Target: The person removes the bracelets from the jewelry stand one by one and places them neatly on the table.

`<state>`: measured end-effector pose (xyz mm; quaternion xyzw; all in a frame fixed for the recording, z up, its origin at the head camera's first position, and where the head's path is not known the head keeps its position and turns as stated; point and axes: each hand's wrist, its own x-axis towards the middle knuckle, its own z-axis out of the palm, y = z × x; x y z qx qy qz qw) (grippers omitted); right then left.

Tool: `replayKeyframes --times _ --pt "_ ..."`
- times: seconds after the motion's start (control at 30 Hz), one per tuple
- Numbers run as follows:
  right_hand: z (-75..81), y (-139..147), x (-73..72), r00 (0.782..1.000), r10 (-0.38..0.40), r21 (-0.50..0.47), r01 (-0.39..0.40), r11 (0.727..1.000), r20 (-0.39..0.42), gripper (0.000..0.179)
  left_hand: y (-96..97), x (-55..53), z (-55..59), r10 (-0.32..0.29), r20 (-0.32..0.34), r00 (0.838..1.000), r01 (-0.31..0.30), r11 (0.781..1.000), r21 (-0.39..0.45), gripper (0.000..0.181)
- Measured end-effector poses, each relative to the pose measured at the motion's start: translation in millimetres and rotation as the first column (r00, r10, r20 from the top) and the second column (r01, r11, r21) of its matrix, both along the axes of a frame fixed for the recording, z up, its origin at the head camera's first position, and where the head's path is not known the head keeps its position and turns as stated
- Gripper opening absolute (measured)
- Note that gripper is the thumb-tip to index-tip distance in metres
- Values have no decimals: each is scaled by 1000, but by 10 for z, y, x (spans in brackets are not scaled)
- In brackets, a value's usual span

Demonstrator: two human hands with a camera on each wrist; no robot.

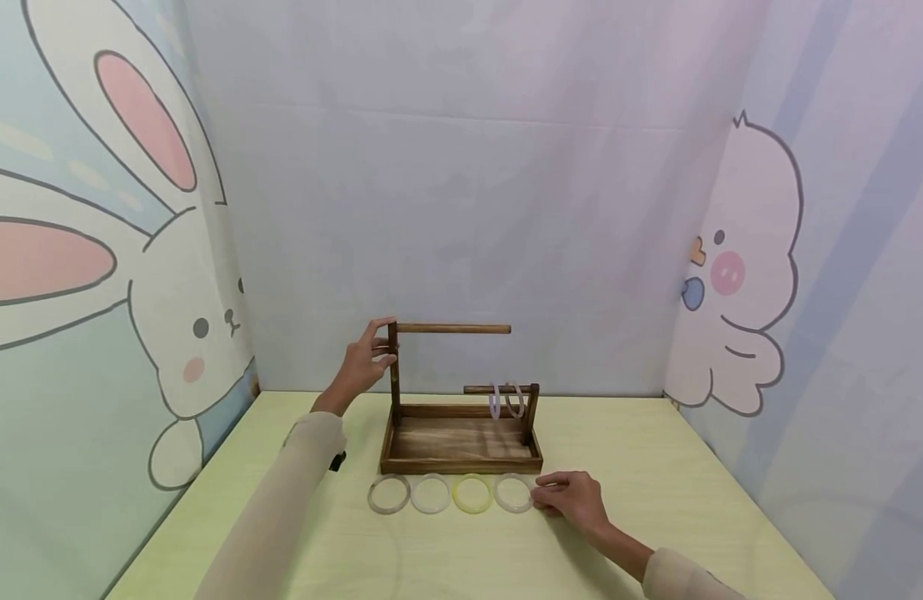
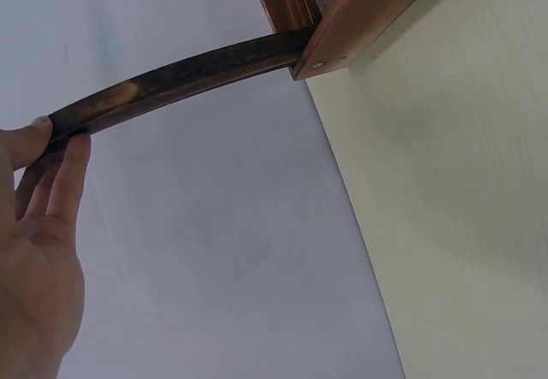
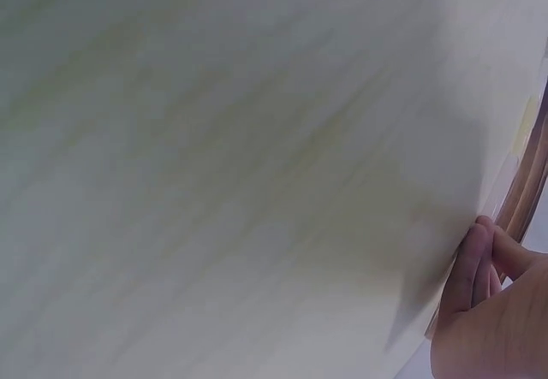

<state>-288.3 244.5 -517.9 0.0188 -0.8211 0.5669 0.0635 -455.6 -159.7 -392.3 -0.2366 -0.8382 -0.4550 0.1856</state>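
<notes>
A dark wooden stand (image 1: 461,465) has a tray base, a tall post with a long bar on the left and a shorter post with a short bar on the right. My left hand (image 1: 366,367) grips the upper part of the tall post (image 2: 180,75), thumb and fingers on its opposite sides. Two bangles, a lilac one (image 1: 495,402) and a pale pinkish one (image 1: 515,401), hang on the short bar. My right hand (image 1: 574,500) pinches the right edge of a clear whitish bangle (image 1: 512,510) lying on the table; in the right wrist view its fingertips meet.
Left of that bangle, in a row before the tray, lie a yellow bangle (image 1: 472,511), a whitish bangle (image 1: 430,511) and a greyish-brown bangle (image 1: 389,511). The pale yellow table (image 1: 446,558) is bordered by a grey backdrop (image 1: 461,208) and cartoon-printed side walls.
</notes>
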Motion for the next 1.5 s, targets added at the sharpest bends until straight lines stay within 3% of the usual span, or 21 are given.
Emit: replayKeyframes --times 0.3,0.53,0.87,1.2,1.4,1.5 --pt "42 -6 -47 999 -2 64 5 998 -49 22 -5 19 10 9 3 1000 -9 1000 3 76" --pt "117 -36 -81 993 -35 172 54 984 -110 21 0 28 16 1 -13 1000 -1 1000 1 77" --pt "238 -144 -178 989 18 103 -3 995 -147 28 -7 12 8 -16 -23 1000 16 1000 10 76" --pt "288 -233 -325 975 -39 138 71 988 -221 24 -11 5 -17 -7 -27 1000 8 1000 8 77" --pt "303 -266 -387 976 -32 118 58 991 -215 26 -5 18 -5 -2 -34 999 2 1000 3 77" --pt "307 -292 -409 967 -16 120 48 992 -255 24 -4 20 2 2 -33 999 -2 1000 0 76"
